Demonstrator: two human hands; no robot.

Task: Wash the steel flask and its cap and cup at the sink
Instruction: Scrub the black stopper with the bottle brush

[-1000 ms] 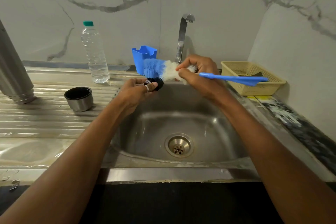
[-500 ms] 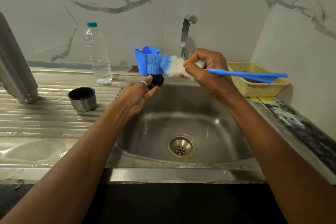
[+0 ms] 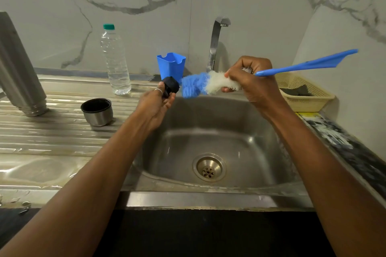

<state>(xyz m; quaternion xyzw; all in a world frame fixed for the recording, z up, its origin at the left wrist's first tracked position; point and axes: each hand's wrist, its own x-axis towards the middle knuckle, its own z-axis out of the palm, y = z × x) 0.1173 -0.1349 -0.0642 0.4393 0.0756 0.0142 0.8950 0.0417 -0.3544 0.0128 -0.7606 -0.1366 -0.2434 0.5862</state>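
Steel flask stands on the drainboard far left, cup upright beside it. Left hand pinches the black cap over the sink. Brush bristles touch the cap. Right hand is curled tight round the brush near its blue handle.

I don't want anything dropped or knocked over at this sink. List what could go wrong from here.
1. The left grip holds the black cap by the fingertips only; a push from the brush may send it into the sink.
2. The right grip holds the brush at its bristles, so the long handle may swing into the yellow basket.
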